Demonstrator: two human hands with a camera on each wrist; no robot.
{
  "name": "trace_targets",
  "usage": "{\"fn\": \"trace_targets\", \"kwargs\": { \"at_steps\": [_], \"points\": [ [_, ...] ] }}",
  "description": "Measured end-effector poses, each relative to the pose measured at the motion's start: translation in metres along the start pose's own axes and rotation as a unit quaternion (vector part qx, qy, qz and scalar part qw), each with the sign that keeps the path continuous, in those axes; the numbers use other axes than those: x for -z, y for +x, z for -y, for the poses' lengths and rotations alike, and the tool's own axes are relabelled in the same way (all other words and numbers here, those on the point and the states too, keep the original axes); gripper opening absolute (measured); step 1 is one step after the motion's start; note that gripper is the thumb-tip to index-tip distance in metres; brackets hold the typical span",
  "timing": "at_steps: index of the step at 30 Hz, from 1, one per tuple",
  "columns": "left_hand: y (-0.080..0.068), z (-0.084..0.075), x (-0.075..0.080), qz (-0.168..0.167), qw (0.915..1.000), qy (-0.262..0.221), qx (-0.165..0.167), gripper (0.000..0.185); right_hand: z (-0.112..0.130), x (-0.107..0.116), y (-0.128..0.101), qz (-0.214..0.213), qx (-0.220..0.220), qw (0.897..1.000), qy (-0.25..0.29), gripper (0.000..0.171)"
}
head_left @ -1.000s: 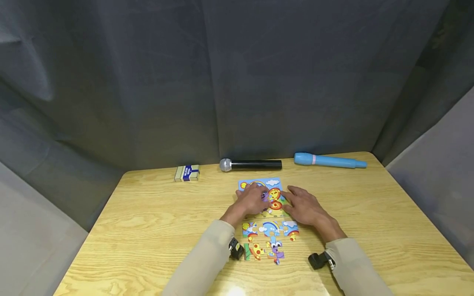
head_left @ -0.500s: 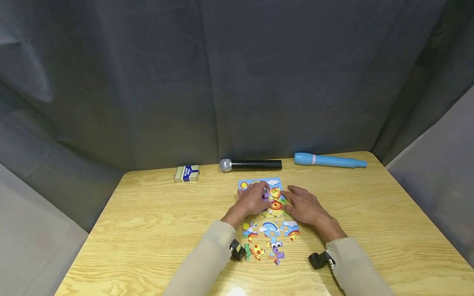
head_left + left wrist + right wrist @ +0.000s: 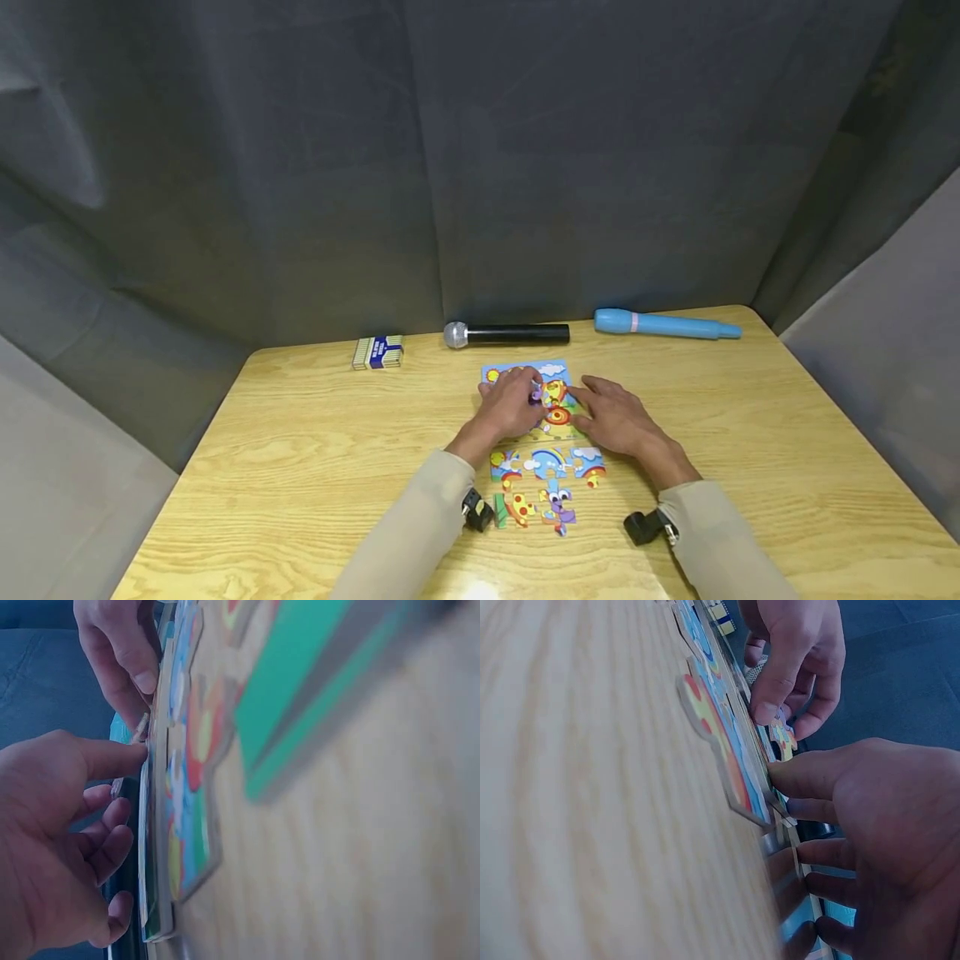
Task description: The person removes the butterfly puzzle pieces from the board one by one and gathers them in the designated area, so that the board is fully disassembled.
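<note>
Staying on puzzle board (image 3: 557, 398), both hands, left fingers curling

Both forearms reach forward, close together. The left hand (image 3: 510, 406) curls its fingers in a pinch. The right hand (image 3: 618, 421) lies flat, fingers spread.

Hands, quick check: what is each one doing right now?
Left hand: fingers curled, pinching a purple puzzle piece over the puzzle board.
Right hand: open, fingers resting flat on the board's right edge, holding nothing.
</note>
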State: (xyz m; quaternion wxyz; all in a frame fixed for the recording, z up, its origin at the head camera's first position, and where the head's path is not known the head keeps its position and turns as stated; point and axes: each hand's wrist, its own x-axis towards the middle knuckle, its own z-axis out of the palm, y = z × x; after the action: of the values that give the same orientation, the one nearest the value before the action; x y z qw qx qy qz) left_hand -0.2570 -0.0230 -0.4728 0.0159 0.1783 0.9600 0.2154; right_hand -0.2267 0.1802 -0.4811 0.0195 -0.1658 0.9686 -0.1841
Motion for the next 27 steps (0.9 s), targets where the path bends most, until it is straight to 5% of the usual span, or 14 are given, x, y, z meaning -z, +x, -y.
{"fn": "trace_targets", "kwargs": {
  "at_steps": [18,27],
  "points": [
    [-0.036,-0.011,0.007,-0.027,0.9986,0.011,-0.045,0.039,0.003,0.001,0.0,0.0,-0.001,1.0,-0.011,0.049],
    [-0.061,-0.02,0.014,-0.013,0.9981,0.022,-0.056,0.04,0.003,0.0,0.0,0.004,-0.003,1.0,-0.006,0.049]
  ]
}}
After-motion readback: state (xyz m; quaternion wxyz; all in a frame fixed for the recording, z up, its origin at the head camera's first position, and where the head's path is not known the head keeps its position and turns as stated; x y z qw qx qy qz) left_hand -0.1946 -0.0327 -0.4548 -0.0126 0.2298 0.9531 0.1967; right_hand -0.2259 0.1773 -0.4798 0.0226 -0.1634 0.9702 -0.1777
